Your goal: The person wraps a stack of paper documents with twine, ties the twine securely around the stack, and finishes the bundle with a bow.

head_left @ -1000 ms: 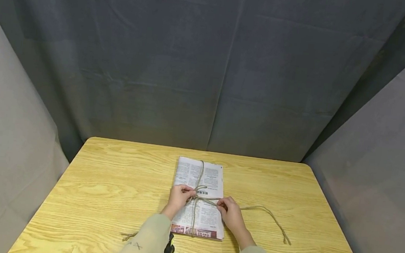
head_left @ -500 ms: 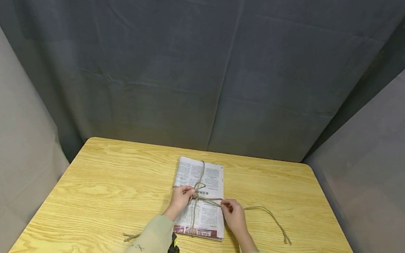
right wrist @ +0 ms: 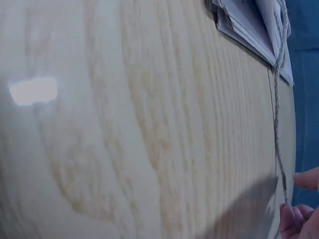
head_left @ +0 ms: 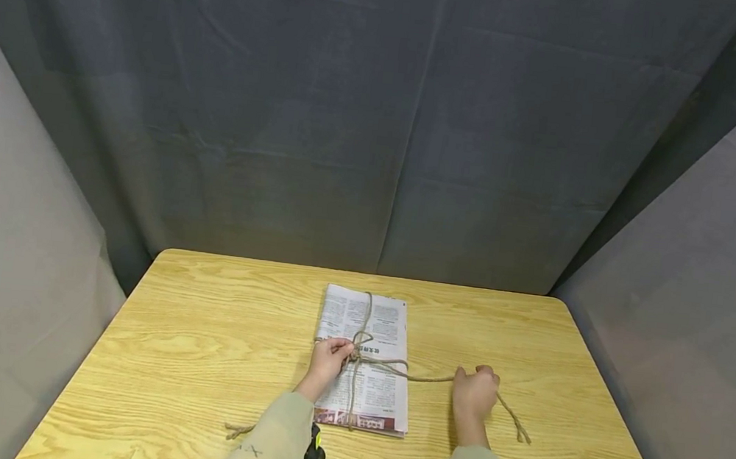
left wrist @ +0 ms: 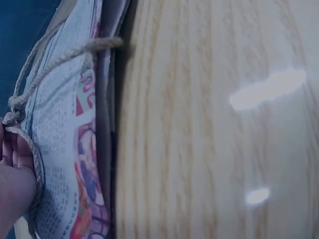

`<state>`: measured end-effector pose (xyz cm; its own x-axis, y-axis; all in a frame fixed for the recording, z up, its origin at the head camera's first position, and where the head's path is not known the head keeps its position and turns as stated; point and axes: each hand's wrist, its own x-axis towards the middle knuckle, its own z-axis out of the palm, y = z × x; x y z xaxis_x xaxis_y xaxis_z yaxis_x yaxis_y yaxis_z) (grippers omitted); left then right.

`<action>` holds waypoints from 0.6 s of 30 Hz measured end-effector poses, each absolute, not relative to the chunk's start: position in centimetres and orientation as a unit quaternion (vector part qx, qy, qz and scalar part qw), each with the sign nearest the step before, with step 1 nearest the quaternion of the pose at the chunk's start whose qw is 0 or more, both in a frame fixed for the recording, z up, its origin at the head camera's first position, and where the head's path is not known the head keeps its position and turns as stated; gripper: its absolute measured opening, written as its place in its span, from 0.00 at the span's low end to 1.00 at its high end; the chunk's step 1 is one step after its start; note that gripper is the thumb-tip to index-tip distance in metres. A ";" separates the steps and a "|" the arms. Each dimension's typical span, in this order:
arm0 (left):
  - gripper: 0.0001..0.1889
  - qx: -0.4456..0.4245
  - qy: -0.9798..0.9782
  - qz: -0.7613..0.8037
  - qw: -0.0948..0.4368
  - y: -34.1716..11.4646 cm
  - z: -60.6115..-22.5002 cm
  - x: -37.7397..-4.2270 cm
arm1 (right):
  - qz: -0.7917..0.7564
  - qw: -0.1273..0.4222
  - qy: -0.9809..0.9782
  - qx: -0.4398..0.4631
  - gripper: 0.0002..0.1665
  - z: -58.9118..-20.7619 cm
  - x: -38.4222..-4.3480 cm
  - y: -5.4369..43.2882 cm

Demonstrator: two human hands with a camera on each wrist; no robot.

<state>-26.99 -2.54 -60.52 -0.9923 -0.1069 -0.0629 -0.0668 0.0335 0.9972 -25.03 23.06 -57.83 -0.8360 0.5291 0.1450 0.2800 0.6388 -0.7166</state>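
In the head view, a stack of folded newspapers (head_left: 381, 397) lies on the table with tan rope (head_left: 430, 379) crossed over it both ways. My left hand (head_left: 325, 364) pinches the rope at the crossing knot (head_left: 356, 356), where a small loop stands up. Another rope loop reaches the stack's right edge. Right of the stack, my right hand (head_left: 474, 401) has its fingers curled at the long rope tail, whose frayed end pokes out beyond it. In the right wrist view, the rope (right wrist: 277, 119) runs from the newspapers down to my thumb and fingertips.
The wood-grain table (head_left: 199, 324) extends around the stack. A frayed rope end (head_left: 238, 430) sticks out beside my left sleeve (head_left: 268, 434). Dark cloth (head_left: 283, 140) hangs behind the table, and pale grey cloth (head_left: 688, 290) hangs at the sides.
My right hand has left the rope loop at the stack's right edge and moved right along the tail. My left hand stays at the knot. The small loop there has risen.
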 end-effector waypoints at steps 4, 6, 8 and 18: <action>0.10 0.056 -0.711 -0.701 0.010 -2.5 -60.6 -27.0 | 0.355 0.161 -0.888 -0.246 0.24 -58.4 -25.0 23.6; 0.10 0.057 -0.708 -0.704 0.008 -2.5 -60.6 -27.0 | 0.346 0.157 -0.889 -0.254 0.23 -58.6 -25.0 23.8; 0.10 0.058 -0.706 -0.706 0.005 -2.6 -60.7 -27.0 | 0.340 0.155 -0.890 -0.261 0.22 -58.7 -25.0 23.9; 0.10 0.050 -0.718 -0.695 0.008 -2.7 -60.9 -27.1 | 0.322 0.127 -0.905 -0.246 0.12 -57.9 -24.9 23.8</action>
